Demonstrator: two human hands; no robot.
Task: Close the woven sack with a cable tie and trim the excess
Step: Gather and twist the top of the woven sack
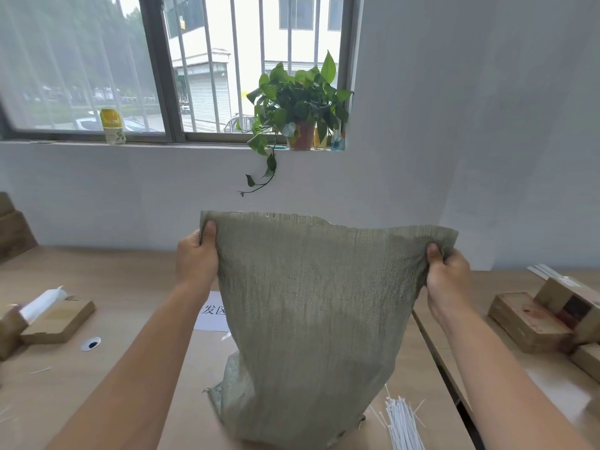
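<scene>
— Where is the sack?

— I hold the sack (311, 303) upright in front of me, its bottom resting on the surface (107, 378). My left hand (196, 256) is closed on the top left corner, thumb on the near side of the cloth. My right hand (446, 274) pinches the top right corner, bunching the weave there. The mouth is stretched flat between my 2 hands and not yet tied.

— And the ties?

— A bundle of white ties (402, 423) lies on the surface just right of the sack's base, with a few loose ones beside it. A paper sheet (212, 315) with print lies partly behind the sack. Boxes (532, 319) sit at the right, another box (58, 319) at the left. A plant (297, 105) stands on the sill.
</scene>
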